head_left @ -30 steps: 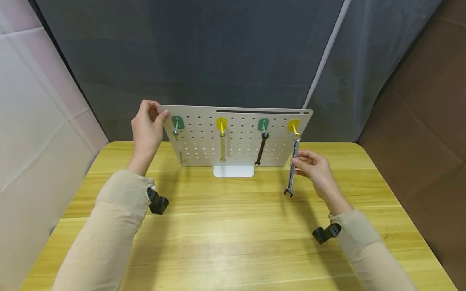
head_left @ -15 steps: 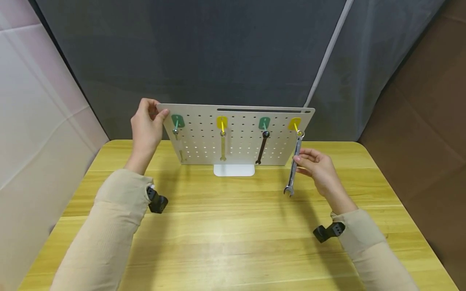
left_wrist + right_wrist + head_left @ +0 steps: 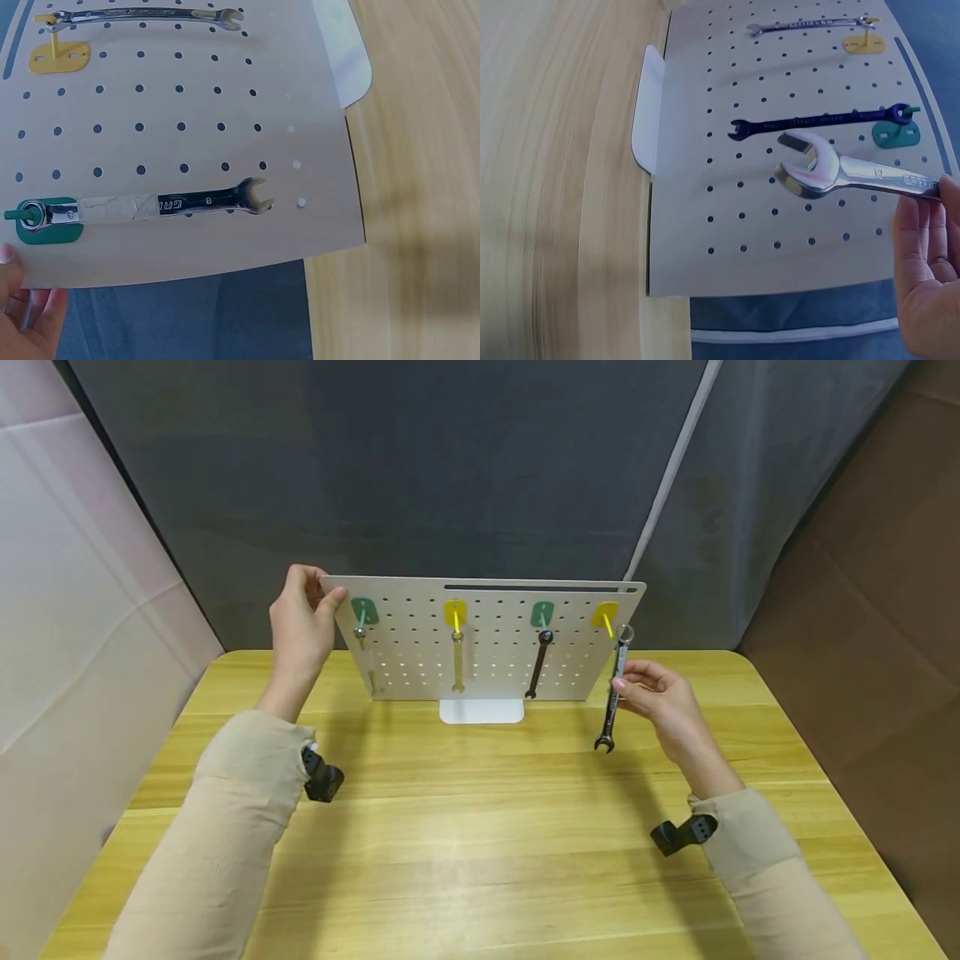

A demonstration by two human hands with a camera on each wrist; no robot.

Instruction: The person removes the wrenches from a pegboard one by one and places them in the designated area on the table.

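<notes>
A white pegboard [image 3: 498, 664] stands on the table, and my left hand [image 3: 303, 622] pinches its upper left corner between thumb and fingers. My right hand [image 3: 667, 714] pinches a silver combination wrench [image 3: 617, 689] by its shank, open end down. The ring of this wrench is just right of the tip of the right yellow hook [image 3: 604, 613] and looks free of it. In the right wrist view, the open jaw of the held wrench [image 3: 877, 176] is in front of the board. A dark wrench [image 3: 537, 668] hangs from the right green hook [image 3: 542, 613].
A silver wrench [image 3: 458, 664] hangs from the left yellow hook [image 3: 455, 612]. Another wrench [image 3: 202, 201] hangs from the green hook [image 3: 49, 232] near my left hand. The board's white foot [image 3: 481, 712] rests on the wooden table [image 3: 450, 827]; a grey curtain [image 3: 480, 468] hangs behind.
My right hand has moved slightly right and up with the wrench. Its ring has shifted from the yellow hook to beside the hook's tip. My left hand stays on the board's corner.
</notes>
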